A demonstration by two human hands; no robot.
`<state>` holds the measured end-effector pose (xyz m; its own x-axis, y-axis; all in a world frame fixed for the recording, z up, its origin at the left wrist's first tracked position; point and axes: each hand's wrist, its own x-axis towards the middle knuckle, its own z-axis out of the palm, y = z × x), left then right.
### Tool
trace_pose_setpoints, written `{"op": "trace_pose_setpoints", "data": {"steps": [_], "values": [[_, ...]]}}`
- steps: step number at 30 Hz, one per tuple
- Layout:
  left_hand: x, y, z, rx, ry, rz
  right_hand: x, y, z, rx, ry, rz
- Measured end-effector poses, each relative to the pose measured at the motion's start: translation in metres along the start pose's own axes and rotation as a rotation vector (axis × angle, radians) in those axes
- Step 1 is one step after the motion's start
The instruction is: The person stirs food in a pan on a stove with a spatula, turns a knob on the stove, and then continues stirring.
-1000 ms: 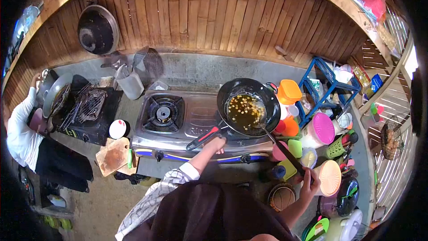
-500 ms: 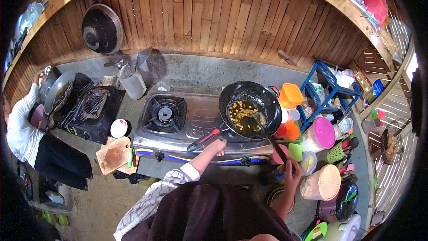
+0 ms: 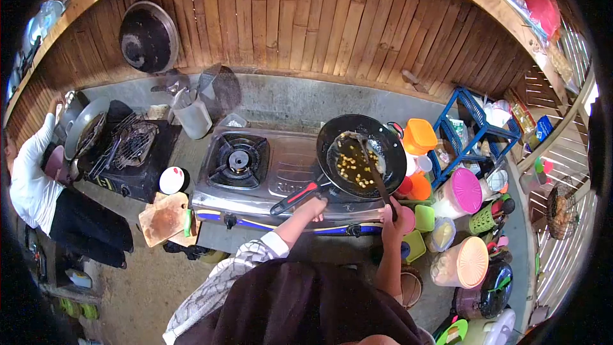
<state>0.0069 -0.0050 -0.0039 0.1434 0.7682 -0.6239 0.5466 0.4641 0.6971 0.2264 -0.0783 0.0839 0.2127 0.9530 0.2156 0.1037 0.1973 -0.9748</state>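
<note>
A black wok (image 3: 329, 153) sits on the right burner of the gas stove (image 3: 294, 172), with small yellow pieces (image 3: 355, 171) in oil at its bottom. My right hand (image 3: 392, 215), near the stove's front right, is closed round the dark handle of a spatula (image 3: 382, 190). The spatula's blade end lies inside the wok, toward its far side. My left hand (image 3: 312, 208) is at the stove's front edge, just below the wok's red and black handle (image 3: 299, 197). Its fingers are curled; whether they grip anything is hidden.
The bare left burner (image 3: 238, 160) is beside the wok. Plastic containers, including a pink-lidded jar (image 3: 465, 191), crowd the right. A blue rack (image 3: 469, 115) stands behind them. Left are a cutting board (image 3: 163, 220), a black grill stove (image 3: 131, 153) and another person (image 3: 38, 185).
My right hand has moved up and left, closer to the wok. The spatula's blade has shifted to the wok's far side, and the yellow pieces have spread. My left hand stays in place.
</note>
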Motion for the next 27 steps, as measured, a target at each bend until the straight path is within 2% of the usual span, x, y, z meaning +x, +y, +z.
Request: {"op": "trace_pose_setpoints", "data": {"steps": [3,5,8,9,12,13,14,16,17,22,24,25,27], "values": [[0.001,0.000,0.000,0.020,-0.004,0.027,0.002,0.003,-0.005,-0.024,0.011,-0.067],[0.002,-0.001,0.001,0.022,0.011,0.016,0.001,-0.009,-0.010,-0.407,0.161,-0.334],[0.002,0.000,0.001,0.028,0.020,0.013,0.005,0.046,-0.048,-0.464,0.210,-0.354],[0.001,0.001,0.001,0.027,0.019,0.013,-0.004,0.017,-0.037,-0.051,0.232,-0.130],[-0.005,0.006,0.000,0.004,0.028,-0.009,-0.013,-0.004,-0.050,-0.135,0.301,-0.204],[-0.006,0.006,0.000,0.009,0.037,-0.014,-0.023,-0.035,-0.040,0.038,0.338,-0.084],[-0.007,0.007,0.000,0.015,0.046,-0.018,-0.023,-0.030,-0.049,0.037,0.340,-0.085],[-0.010,0.009,-0.001,0.012,0.039,-0.015,-0.026,-0.038,-0.060,-0.196,0.359,-0.200],[-0.010,0.009,-0.001,0.008,0.032,-0.016,-0.032,-0.043,-0.063,-0.116,0.373,-0.164],[-0.003,0.004,0.001,-0.005,0.017,-0.005,-0.039,-0.064,-0.080,-0.129,0.390,-0.171],[-0.004,0.004,0.001,-0.009,0.020,0.007,-0.043,-0.083,-0.077,-0.129,0.494,-0.165],[-0.007,0.006,0.000,-0.024,0.019,0.015,-0.043,-0.080,-0.089,-0.154,0.412,-0.201],[-0.013,0.009,-0.001,-0.039,0.018,0.021,-0.047,-0.083,-0.099,-0.177,0.408,-0.235]]}}
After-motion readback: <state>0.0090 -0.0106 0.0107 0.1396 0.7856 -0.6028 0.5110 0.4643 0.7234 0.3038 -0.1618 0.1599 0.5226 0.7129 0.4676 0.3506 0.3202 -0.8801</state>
